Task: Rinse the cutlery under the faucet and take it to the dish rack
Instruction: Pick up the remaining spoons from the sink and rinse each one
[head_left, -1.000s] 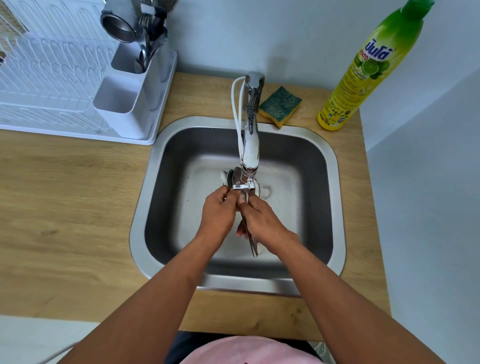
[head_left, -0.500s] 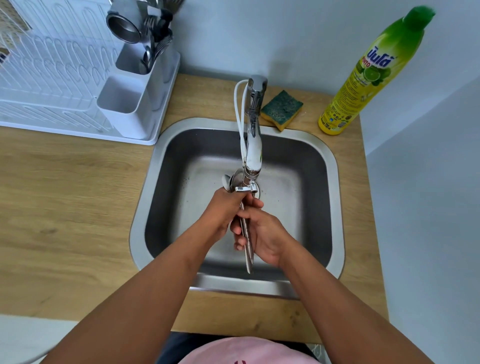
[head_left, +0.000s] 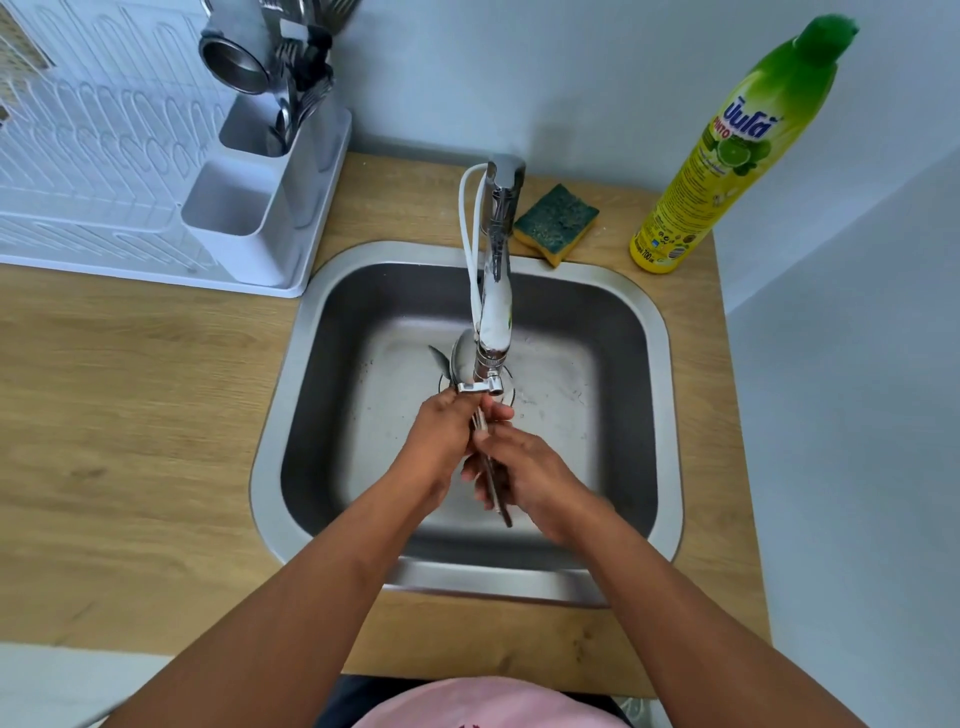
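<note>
Both my hands grip the cutlery (head_left: 491, 475) over the sink (head_left: 660, 332), under the faucet (head_left: 496, 291). Left hand (head_left: 447, 441) wraps the upper handles; right hand (head_left: 524, 473) closes on the lower ends.

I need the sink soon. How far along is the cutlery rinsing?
Partly done: some cutlery already stands in the dish rack's holder. In hand: both hands, left hand and right hand, grip a bundle of cutlery beneath the faucet, over the sink. Left: finishing this rinse and carrying the bundle to the dish rack.
</note>
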